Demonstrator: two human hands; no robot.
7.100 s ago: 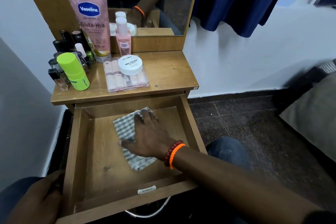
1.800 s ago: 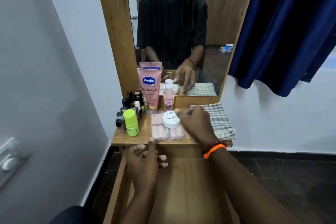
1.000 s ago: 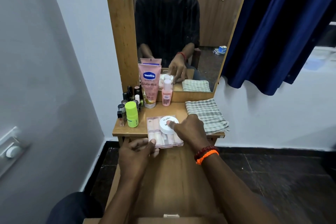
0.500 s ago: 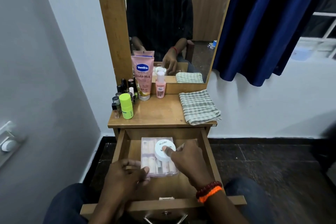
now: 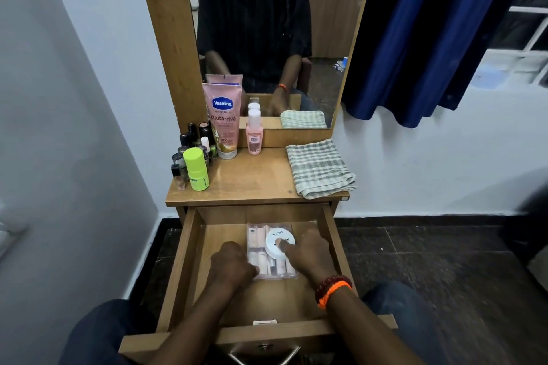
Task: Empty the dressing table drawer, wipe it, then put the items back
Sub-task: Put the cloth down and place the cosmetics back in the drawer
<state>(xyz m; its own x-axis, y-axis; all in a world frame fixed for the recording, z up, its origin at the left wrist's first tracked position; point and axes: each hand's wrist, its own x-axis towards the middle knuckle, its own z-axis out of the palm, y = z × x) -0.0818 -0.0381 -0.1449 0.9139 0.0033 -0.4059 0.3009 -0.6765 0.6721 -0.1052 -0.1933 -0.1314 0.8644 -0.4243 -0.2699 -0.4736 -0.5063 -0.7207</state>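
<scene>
The drawer (image 5: 184, 264) of the dressing table (image 5: 252, 184) is seen pulled open, its front edge toward six o'clock. Inside it, toward the twelve o'clock end, a clear packet of small tubes (image 5: 261, 249) is laid flat, and a round white jar (image 5: 277, 243) is carried on top of it. The jar's lid lettering is partly covered by a finger, so only part of it can be read.

The left hand (image 5: 231, 267) is set at the packet's eight o'clock corner with fingers curled; the fingertips are hidden under the hand, so it cannot be told whether the packet is gripped. The right hand (image 5: 308, 252) is placed at the packet's three o'clock side, one finger pressed on the jar's lid; the remaining fingers are hidden behind the knuckles, and a grip on the packet cannot be confirmed. The two hands are kept apart, one at each side of the packet.

On the tabletop, a folded checked cloth (image 5: 318, 169) is laid at two o'clock from the drawer, overhanging the edge slightly. A pink lotion tube (image 5: 224, 121) and a small pink bottle (image 5: 254, 133) are stood against the mirror (image 5: 267, 24). At eleven o'clock a green bottle (image 5: 195, 169) is fronted on a cluster of small dark bottles (image 5: 189, 139), several of them hidden behind one another and hard to count.
</scene>
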